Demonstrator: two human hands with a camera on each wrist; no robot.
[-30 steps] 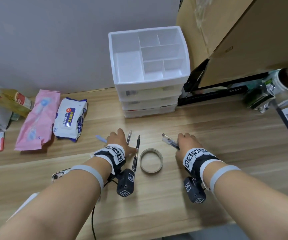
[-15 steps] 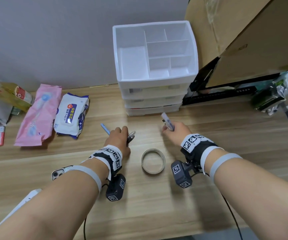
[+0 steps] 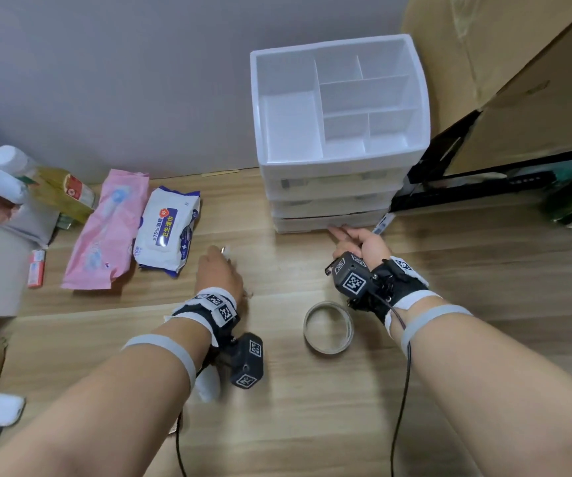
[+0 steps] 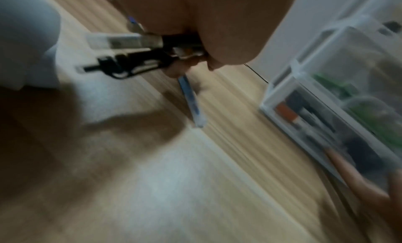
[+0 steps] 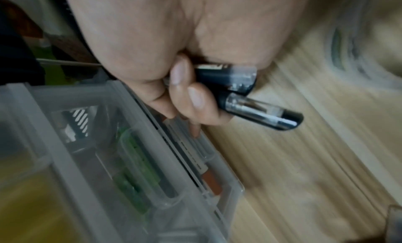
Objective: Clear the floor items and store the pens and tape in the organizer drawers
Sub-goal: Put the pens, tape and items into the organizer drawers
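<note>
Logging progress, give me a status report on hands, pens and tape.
Left hand grips pens. Right hand holds pens, fingers at bottom drawer. Tape on floor, untouched. Nothing in the way.

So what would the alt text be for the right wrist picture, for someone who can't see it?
Close up, the right hand grips two dark pens in its curled fingers while a fingertip touches the front edge of a translucent organizer drawer. Blurred pens and green items show through the drawer, which stands on a pale wooden floor.
</note>
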